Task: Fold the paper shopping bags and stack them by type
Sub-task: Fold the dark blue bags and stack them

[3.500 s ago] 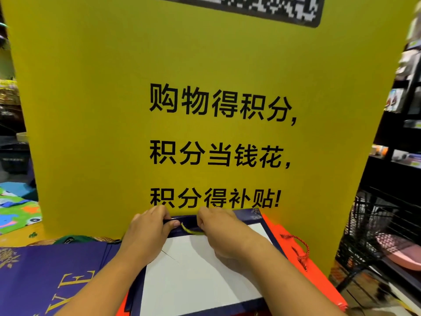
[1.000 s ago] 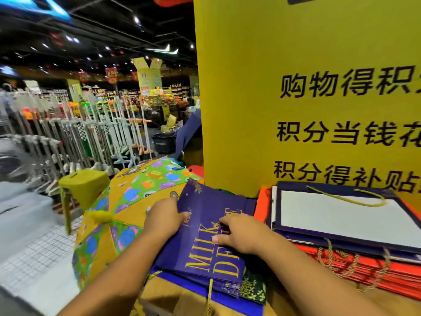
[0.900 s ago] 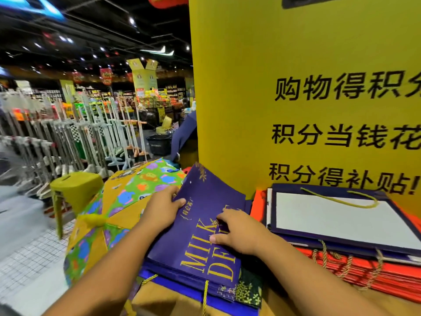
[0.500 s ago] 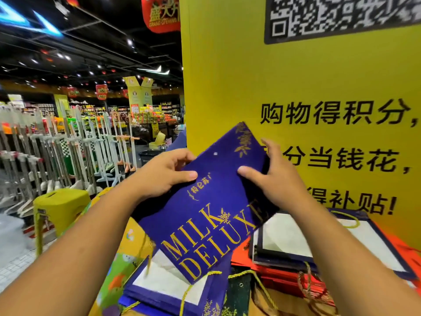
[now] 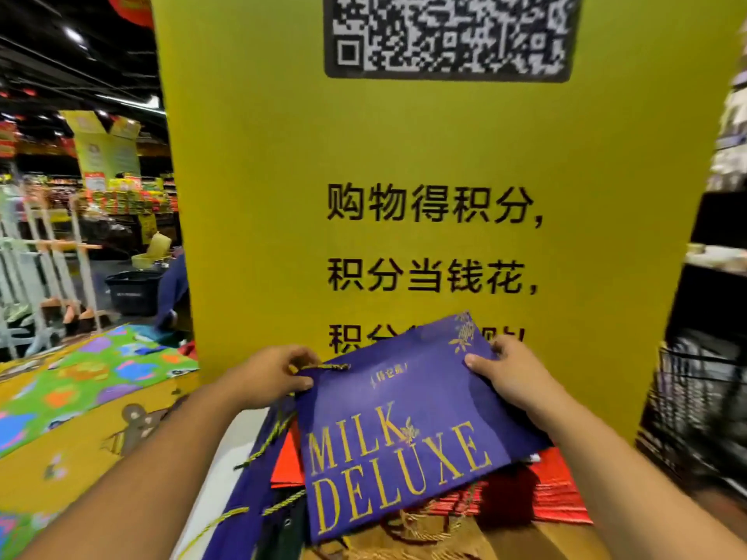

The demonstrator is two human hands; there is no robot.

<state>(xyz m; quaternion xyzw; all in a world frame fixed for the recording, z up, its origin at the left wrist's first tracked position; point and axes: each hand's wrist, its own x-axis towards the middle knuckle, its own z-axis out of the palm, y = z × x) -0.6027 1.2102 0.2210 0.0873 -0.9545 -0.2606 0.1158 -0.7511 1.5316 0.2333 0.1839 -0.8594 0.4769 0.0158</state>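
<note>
Plainly, a flattened purple paper bag point(image 5: 404, 422) lettered "MILK DELUXE" in gold is held in both grips, in front of a tall yellow sign point(image 5: 404, 155). The bag sits tilted, its upper right corner raised against the sign's lowest line of black characters. Its lower edge hangs over the pile on the counter point(image 5: 566, 539); I cannot tell whether it touches that pile.

The left grip point(image 5: 271, 375) is clenched on the bag's upper left corner, with the thumb on the printed face and the fingers curled over the top. A gold cord handle point(image 5: 323, 366) pokes out just beside those fingers. The right grip point(image 5: 513, 373) grasps the upper right edge, thumb pressed flat on the front and the other fingers behind the paper.

Beneath the bag lies a stack of red paper bags point(image 5: 558, 491), which shows at the right and lower left of the purple sheet. Another flat purple bag point(image 5: 246, 519) with a white panel lies to the left of them, its twisted gold cords point(image 5: 266, 438) trailing across it.

A QR code point(image 5: 448, 34) fills the top of the sign. A bright patterned cloth point(image 5: 101, 369) spreads out at the left, and a dark wire basket point(image 5: 695, 406) stands at the right.
</note>
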